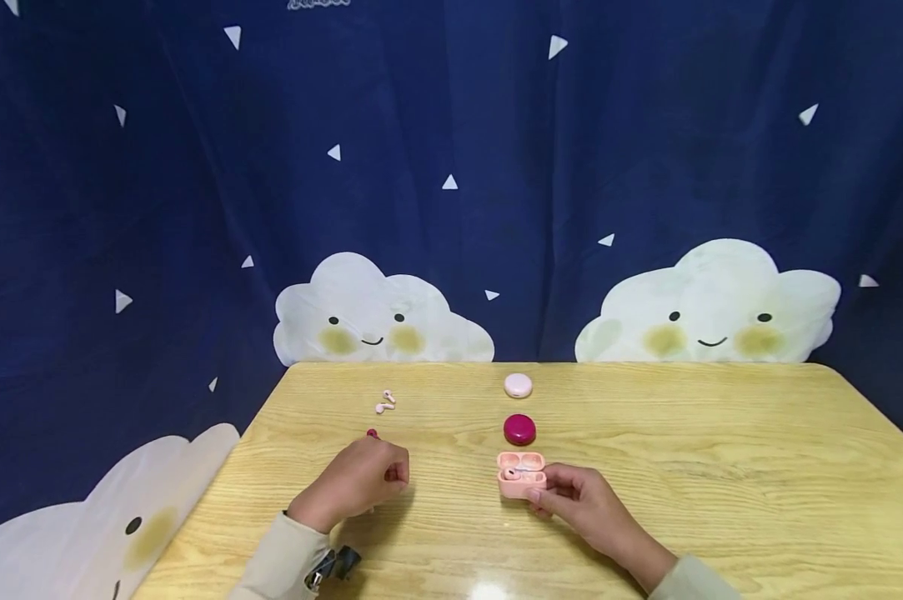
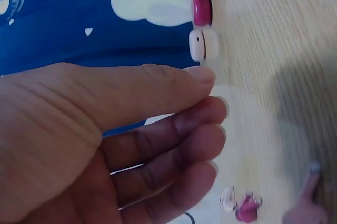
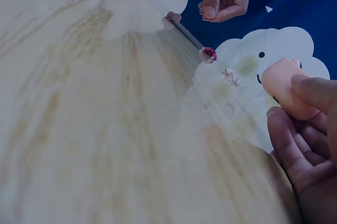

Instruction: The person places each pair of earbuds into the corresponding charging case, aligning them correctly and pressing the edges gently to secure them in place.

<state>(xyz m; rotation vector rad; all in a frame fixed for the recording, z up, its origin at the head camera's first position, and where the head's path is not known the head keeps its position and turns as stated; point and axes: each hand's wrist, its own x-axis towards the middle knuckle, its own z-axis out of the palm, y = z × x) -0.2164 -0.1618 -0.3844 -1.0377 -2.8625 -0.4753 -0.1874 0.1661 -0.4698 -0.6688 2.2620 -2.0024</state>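
Observation:
My right hand (image 1: 582,504) grips a coral earbud case (image 1: 522,487) by its right side, thumb in front. Its lid is up, and one coral earbud (image 1: 510,473) sits in the left part. Over the table's left side hovers my left hand (image 1: 357,483), fingers loosely curled; the left wrist view shows nothing between thumb and fingertips. Below those fingers a pinkish earbud (image 2: 306,211) lies on the table, mostly hidden from the head view. Just beyond the hand are magenta earbuds (image 2: 247,208), partly covered in the head view.
A round magenta case (image 1: 519,429) lies behind the coral one, closed, with a closed pale pink case (image 1: 518,385) farther back. Two pale pink earbuds (image 1: 385,408) rest at the back left. Behind the wooden table (image 1: 721,467) hangs a blue curtain (image 1: 451,108) with clouds.

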